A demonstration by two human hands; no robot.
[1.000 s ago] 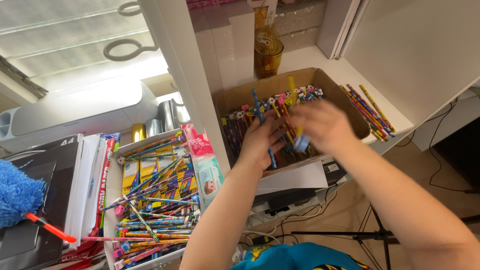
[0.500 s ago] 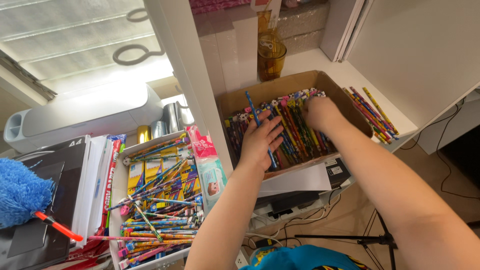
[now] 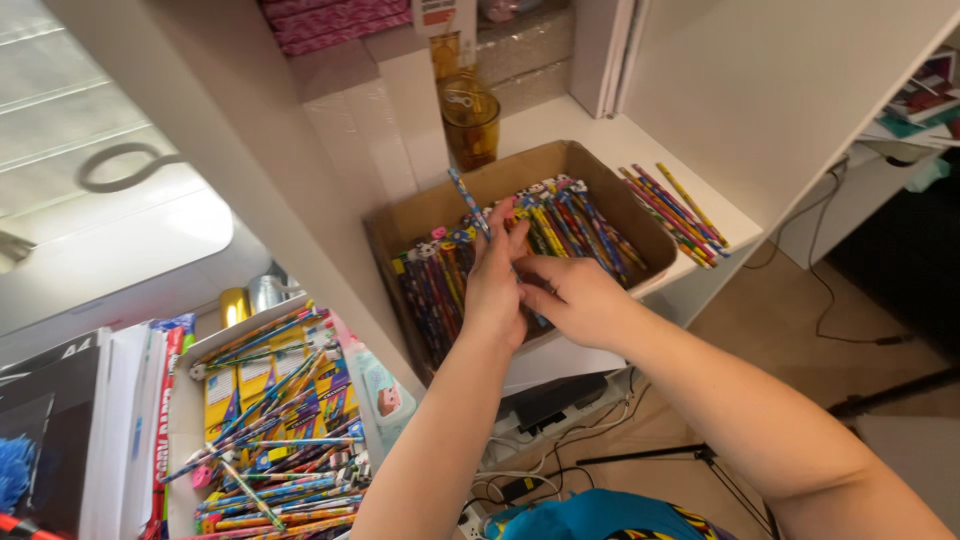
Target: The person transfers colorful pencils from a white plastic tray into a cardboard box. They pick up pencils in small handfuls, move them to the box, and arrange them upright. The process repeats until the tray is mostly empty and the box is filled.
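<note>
Pencils [image 3: 560, 225] mostly lie sorted in my cardboard box [image 3: 600, 170]; left hand [image 3: 495, 290] pinches one upright, right hand [image 3: 575, 300] grips another; loose ones remain beside it.

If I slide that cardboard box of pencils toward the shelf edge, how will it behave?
The cardboard box looks packed with pencils, so it is probably heavy for its size and should slide rather than tip. Its near wall sits by the shelf edge, so it might overhang quickly. The open top and thin walls could flex under both hands, the left hand and the right hand.
</note>
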